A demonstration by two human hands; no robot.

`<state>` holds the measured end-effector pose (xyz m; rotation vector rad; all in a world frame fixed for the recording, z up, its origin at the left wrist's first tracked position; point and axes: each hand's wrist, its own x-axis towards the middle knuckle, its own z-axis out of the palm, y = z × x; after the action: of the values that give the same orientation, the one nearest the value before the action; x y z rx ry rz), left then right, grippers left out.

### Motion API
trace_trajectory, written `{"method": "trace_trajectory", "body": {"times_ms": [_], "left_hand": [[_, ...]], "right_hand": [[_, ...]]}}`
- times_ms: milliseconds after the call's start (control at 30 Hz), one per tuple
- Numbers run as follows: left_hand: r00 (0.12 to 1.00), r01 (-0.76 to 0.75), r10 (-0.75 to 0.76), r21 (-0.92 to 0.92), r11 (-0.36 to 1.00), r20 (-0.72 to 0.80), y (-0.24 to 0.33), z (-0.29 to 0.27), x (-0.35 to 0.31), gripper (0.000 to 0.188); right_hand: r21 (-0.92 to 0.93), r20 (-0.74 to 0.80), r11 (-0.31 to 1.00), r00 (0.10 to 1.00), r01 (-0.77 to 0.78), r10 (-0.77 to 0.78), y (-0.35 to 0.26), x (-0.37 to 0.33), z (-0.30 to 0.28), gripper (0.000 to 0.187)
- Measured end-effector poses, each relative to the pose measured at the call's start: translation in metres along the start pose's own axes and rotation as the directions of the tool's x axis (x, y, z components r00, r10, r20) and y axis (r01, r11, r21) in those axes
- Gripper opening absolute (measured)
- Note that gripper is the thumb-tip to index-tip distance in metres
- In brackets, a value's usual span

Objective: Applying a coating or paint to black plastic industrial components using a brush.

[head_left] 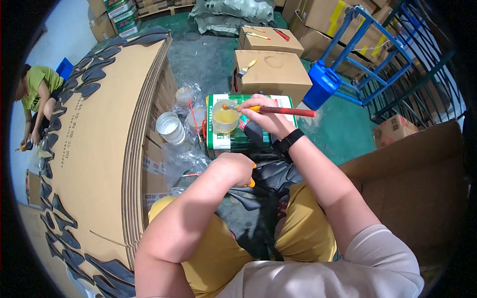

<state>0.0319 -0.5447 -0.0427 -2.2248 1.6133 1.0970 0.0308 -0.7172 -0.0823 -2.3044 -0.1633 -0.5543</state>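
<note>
My right hand (262,115) grips a brush (293,111) with a red and yellow handle. Its tip reaches over a translucent cup (225,117) of yellowish liquid, which stands on a green and white box (233,141). My left hand (239,168) is closed lower down, its back toward me. Orange-yellow parts (250,184) of something stick out past its fingers; the rest is hidden. Beneath both hands, black sheet-like pieces (278,175) hang over my lap and the box edge.
At left, a tall cardboard stack (102,119) bears black cut pieces (92,74) along its far side, where a co-worker (42,92) bends. A clear tub (170,127) stands beside the green box. Ahead are cartons (273,69), a blue jerrycan (322,84) and a blue frame (370,54); a large open carton (407,184) is at right.
</note>
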Motion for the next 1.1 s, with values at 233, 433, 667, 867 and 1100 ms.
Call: {"method": "trace_trajectory", "body": {"times_ms": [233, 433, 667, 867, 1100], "left_hand": [[0.999, -0.003, 0.003, -0.008, 1.000, 0.038, 0.008, 0.000, 0.001, 0.050], [0.999, -0.015, 0.015, 0.013, 1.000, 0.036, 0.010, 0.000, 0.000, 0.051], [0.998, -0.026, 0.026, 0.006, 1.000, 0.049, 0.007, 0.000, -0.001, 0.051], [0.999, -0.018, 0.019, -0.028, 0.999, 0.045, 0.007, -0.004, -0.007, 0.051], [0.998, -0.046, 0.048, -0.035, 0.998, 0.036, 0.005, -0.004, -0.009, 0.051]], "right_hand": [[0.805, 0.082, 0.414, 0.771, -0.425, 0.632, 0.007, -0.014, 0.010, 0.018], [0.909, 0.182, 0.088, 0.575, -0.408, 0.797, 0.026, -0.015, 0.020, 0.019], [0.939, 0.196, -0.008, 0.519, -0.343, 0.832, 0.036, -0.012, 0.025, 0.022], [0.914, 0.101, 0.204, 0.683, -0.351, 0.724, 0.034, -0.011, 0.014, 0.018], [0.268, -0.043, 0.923, 0.954, -0.275, 0.297, 0.009, -0.023, 0.011, 0.015]]}}
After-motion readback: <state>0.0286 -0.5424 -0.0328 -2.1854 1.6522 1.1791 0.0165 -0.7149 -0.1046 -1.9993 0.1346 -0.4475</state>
